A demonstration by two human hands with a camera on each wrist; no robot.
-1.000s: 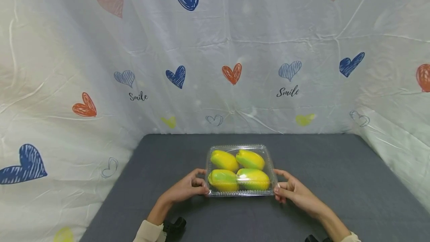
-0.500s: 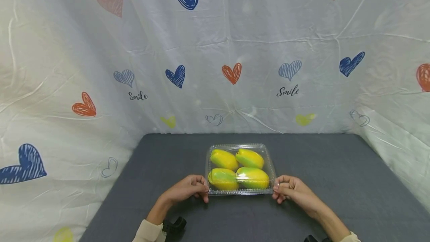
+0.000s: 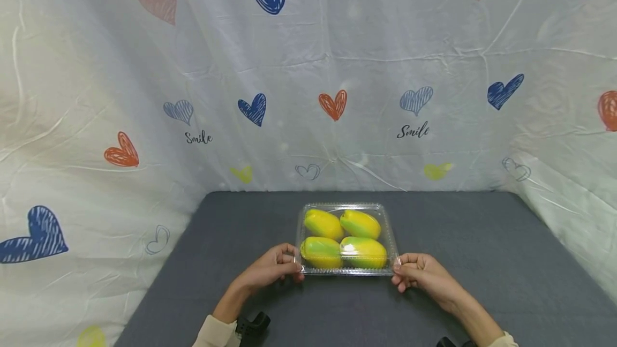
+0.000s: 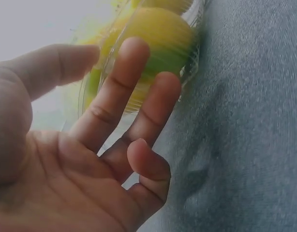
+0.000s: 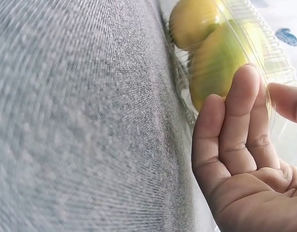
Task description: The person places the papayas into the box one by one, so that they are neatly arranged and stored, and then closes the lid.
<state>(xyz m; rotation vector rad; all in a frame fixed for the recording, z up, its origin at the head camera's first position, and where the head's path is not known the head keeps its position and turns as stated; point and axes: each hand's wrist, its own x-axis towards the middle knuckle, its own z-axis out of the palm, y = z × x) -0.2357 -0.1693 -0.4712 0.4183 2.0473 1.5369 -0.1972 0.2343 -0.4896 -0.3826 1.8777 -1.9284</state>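
Note:
A clear plastic clamshell container [image 3: 345, 271] stands mid-table in the head view, its lid down over several yellow-green fruits [image 3: 362, 253] that look like mangoes. At its near left corner my left hand [image 3: 267, 269] pinches the rim between thumb and fingers. My right hand [image 3: 426, 277] grips the rim at the near right corner, thumb on top and fingers curled below. In the left wrist view the little finger [image 4: 149, 162] bends inward, away from the plastic. The right wrist view has the fingertips [image 5: 245, 79] against the container's ribbed side wall.
Dark grey cloth covers the table [image 3: 241, 218]. Behind and at both sides hangs a white curtain [image 3: 366, 31] printed with hearts and the word "Smile". A black wrist-worn device [image 3: 253, 324] sits at the left cuff.
The container has shifted slightly away from me, its near edge a little farther back. My left fingers have re-set on the corner; the right fingers have curled more closely at the rim.

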